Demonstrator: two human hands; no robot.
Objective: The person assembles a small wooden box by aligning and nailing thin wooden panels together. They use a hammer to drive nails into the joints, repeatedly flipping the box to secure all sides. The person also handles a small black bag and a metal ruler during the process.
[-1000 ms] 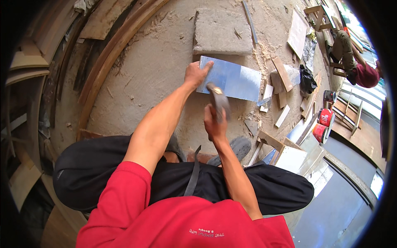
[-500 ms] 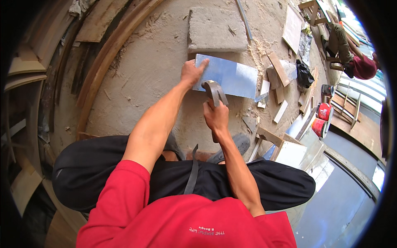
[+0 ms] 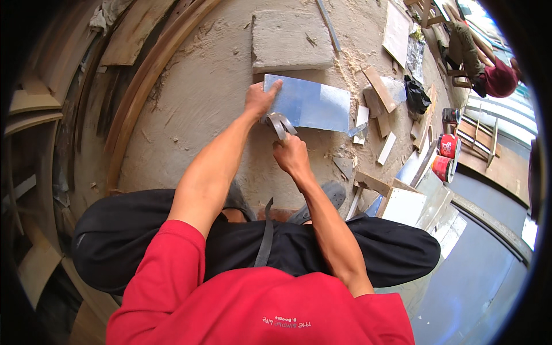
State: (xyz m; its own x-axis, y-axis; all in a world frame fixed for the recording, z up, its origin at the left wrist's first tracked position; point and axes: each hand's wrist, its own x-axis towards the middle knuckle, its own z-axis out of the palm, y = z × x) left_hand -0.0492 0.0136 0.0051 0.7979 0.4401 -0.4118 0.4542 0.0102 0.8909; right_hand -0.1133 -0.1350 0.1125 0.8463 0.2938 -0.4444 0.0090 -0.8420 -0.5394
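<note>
A dusty concrete floor point(image 3: 195, 92) with wood shavings spreads around both hands, and I see long curved boards point(image 3: 141, 86) lying well to the left of the left hand. I have the left hand point(image 3: 260, 100) clamped on the left end of a blue-grey panel point(image 3: 310, 103), its thumb laid over the upper face; its other fingers are mostly hidden from me. The panel reaches rightward from that grip, beyond the right hand point(image 3: 292, 154) and just on the near side of a rough concrete block point(image 3: 293, 43).

The right hand is curled into a fist around the handle of a claw hammer point(image 3: 281, 122). The hammer's blurred head is by the panel's near edge, close below the left hand; I cannot tell whether they touch. To the right of the right hand I see wood offcuts point(image 3: 379, 89), a black bag point(image 3: 417, 95) and, farther off, two red tins point(image 3: 449, 146).
</note>
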